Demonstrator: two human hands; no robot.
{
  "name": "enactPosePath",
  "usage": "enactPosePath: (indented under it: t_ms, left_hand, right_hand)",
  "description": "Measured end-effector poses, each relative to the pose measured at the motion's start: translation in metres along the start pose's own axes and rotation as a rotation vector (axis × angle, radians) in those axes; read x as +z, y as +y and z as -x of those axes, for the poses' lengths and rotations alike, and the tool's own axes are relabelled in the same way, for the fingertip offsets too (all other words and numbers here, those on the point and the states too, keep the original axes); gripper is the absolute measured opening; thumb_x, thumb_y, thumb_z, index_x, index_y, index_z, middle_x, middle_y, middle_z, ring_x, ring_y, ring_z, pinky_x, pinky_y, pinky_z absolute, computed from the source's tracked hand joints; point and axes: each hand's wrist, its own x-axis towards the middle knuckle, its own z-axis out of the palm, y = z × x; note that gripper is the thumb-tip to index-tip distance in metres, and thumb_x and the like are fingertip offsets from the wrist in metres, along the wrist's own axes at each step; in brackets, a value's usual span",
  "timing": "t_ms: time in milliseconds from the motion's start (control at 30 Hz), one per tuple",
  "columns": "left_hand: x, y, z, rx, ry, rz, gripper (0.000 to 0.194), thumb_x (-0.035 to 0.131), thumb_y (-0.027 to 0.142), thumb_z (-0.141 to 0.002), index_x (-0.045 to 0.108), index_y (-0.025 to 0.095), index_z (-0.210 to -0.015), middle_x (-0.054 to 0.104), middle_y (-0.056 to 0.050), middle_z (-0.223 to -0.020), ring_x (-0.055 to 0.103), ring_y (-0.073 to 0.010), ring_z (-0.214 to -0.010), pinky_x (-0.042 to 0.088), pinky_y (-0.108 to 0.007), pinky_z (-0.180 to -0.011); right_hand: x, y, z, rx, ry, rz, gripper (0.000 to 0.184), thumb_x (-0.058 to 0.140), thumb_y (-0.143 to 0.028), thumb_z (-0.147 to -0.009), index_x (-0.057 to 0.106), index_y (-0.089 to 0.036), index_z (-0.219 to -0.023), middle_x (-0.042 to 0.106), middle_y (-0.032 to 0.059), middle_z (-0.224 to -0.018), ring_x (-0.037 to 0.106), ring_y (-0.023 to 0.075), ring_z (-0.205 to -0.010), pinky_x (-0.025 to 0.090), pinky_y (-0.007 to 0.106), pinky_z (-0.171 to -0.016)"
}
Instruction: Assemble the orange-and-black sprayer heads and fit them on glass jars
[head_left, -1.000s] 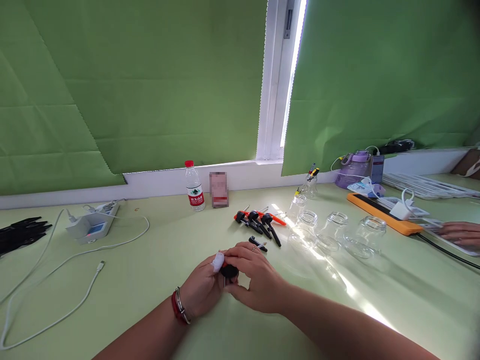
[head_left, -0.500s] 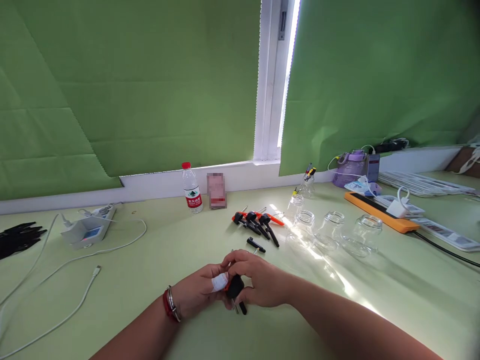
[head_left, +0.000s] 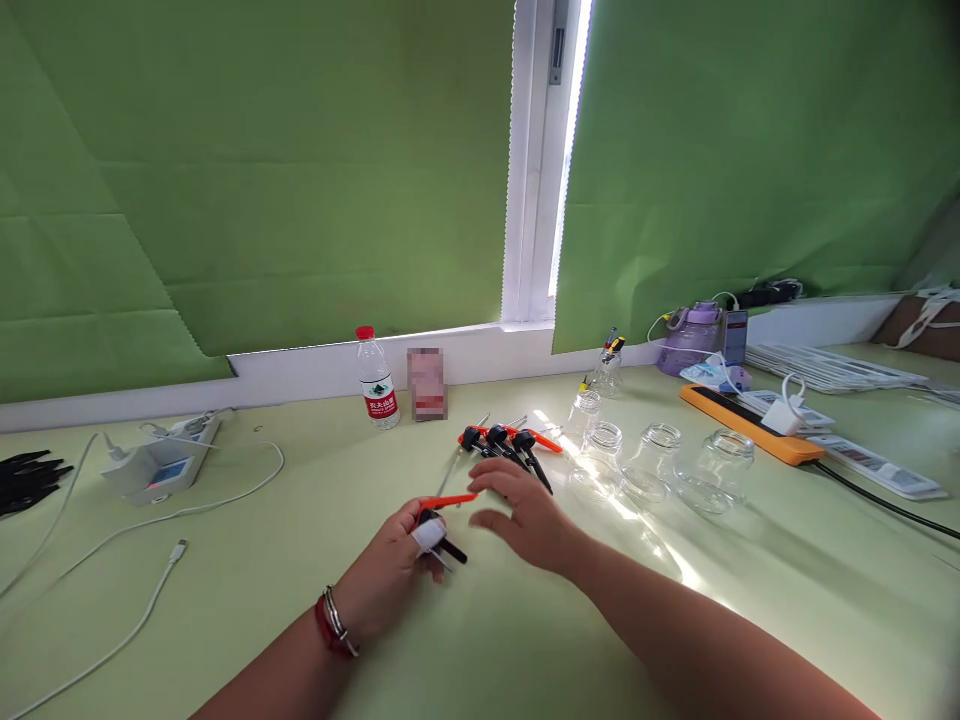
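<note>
My left hand is closed around a black-and-orange tool with a thin metal rod. Its orange arm points right, and a black leg sticks out below my thumb, which has a white wrap. I cannot tell the tool's exact kind. My right hand hovers just to the right of the orange tip, thumb and fingers apart, holding nothing that I can see. Behind it lie several similar black-and-orange tools in a row, partly hidden by my fingers.
Several clear glass jars stand to the right. Farther back are a jar of small tools, a purple jug and an orange power strip. A water bottle stands by the wall. White cables and black gloves lie left.
My right hand has let go of the tool and moved up and right. My left hand has lifted and turned the tool, showing its orange arm. The loose black piece is now out of sight.
</note>
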Motion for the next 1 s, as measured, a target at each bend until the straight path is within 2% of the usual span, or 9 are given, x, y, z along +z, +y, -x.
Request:
enactPosePath:
  t_ms: [67, 133, 233, 467, 600, 700, 900, 1000]
  left_hand:
    - [-0.007, -0.002, -0.006, 0.023, 0.129, 0.085, 0.026, 0.062, 0.034, -0.078, 0.057, 0.017, -0.097, 0.056, 0.000, -0.080, 0.052, -0.0094, -0.060, 0.047, -0.024, -0.055]
    - [-0.012, -0.005, -0.010, 0.044, 0.219, 0.145, 0.023, 0.063, 0.034, -0.077, 0.057, 0.017, -0.091, 0.055, 0.000, -0.076, 0.051, -0.0095, -0.058, 0.046, -0.024, -0.053]
    - [-0.014, -0.008, -0.012, 0.039, 0.284, 0.188, 0.020, 0.062, 0.034, -0.077, 0.055, 0.017, -0.084, 0.055, 0.001, -0.073, 0.051, -0.0100, -0.057, 0.047, -0.024, -0.052]
    - [-0.010, -0.006, -0.011, 0.035, 0.330, 0.223, 0.018, 0.060, 0.033, -0.077, 0.055, 0.016, -0.082, 0.055, 0.000, -0.072, 0.052, -0.0110, -0.057, 0.048, -0.026, -0.053]
    - [-0.010, -0.005, -0.012, 0.037, 0.350, 0.229, 0.018, 0.061, 0.032, -0.076, 0.055, 0.016, -0.081, 0.056, 0.000, -0.071, 0.053, -0.0113, -0.057, 0.048, -0.026, -0.053]
    - [-0.011, -0.005, -0.013, 0.026, 0.371, 0.235, 0.017, 0.061, 0.032, -0.075, 0.056, 0.016, -0.082, 0.057, 0.000, -0.071, 0.053, -0.0118, -0.059, 0.049, -0.026, -0.054]
    - [-0.014, -0.009, -0.013, 0.085, 0.373, 0.225, 0.020, 0.061, 0.035, -0.076, 0.057, 0.018, -0.086, 0.057, 0.001, -0.075, 0.055, -0.0119, -0.063, 0.050, -0.026, -0.057]
    - [-0.014, -0.009, -0.013, 0.141, 0.361, 0.197, 0.025, 0.061, 0.039, -0.077, 0.057, 0.018, -0.089, 0.056, 0.001, -0.079, 0.055, -0.0112, -0.063, 0.050, -0.027, -0.060]
  right_hand:
    - [-0.005, 0.017, -0.005, 0.145, 0.160, 0.078, 0.011, 0.052, -0.019, -0.085, 0.061, -0.018, -0.092, 0.060, 0.0078, -0.099, 0.056, 0.0176, -0.085, 0.045, 0.032, -0.077]
    - [-0.006, 0.031, -0.007, 0.284, 0.166, 0.188, 0.011, 0.051, -0.013, -0.081, 0.060, -0.017, -0.087, 0.060, 0.0073, -0.093, 0.055, 0.0171, -0.076, 0.045, 0.030, -0.069]
    - [-0.003, 0.042, -0.007, 0.398, 0.099, 0.288, 0.016, 0.052, -0.010, -0.078, 0.061, -0.017, -0.089, 0.059, 0.0073, -0.096, 0.055, 0.0173, -0.076, 0.043, 0.030, -0.068]
    - [0.002, 0.042, -0.001, 0.433, -0.043, 0.446, 0.020, 0.055, -0.017, -0.077, 0.063, -0.019, -0.096, 0.058, 0.0064, -0.106, 0.055, 0.0201, -0.092, 0.041, 0.031, -0.078]
    - [0.003, 0.045, -0.002, 0.486, -0.118, 0.481, 0.024, 0.058, -0.019, -0.075, 0.063, -0.018, -0.098, 0.061, 0.0081, -0.101, 0.056, 0.0236, -0.094, 0.040, 0.033, -0.077]
    - [0.004, 0.047, -0.003, 0.490, -0.124, 0.466, 0.022, 0.056, -0.017, -0.076, 0.065, -0.016, -0.096, 0.062, 0.0093, -0.098, 0.057, 0.0249, -0.093, 0.039, 0.034, -0.077]
    - [0.005, 0.043, -0.001, 0.481, -0.123, 0.336, 0.021, 0.050, -0.018, -0.081, 0.066, -0.018, -0.094, 0.065, 0.0067, -0.094, 0.058, 0.0203, -0.088, 0.041, 0.030, -0.075]
    - [0.009, 0.037, 0.001, 0.491, -0.129, 0.100, 0.022, 0.046, -0.017, -0.082, 0.066, -0.018, -0.092, 0.066, 0.0040, -0.086, 0.057, 0.0167, -0.078, 0.042, 0.027, -0.067]
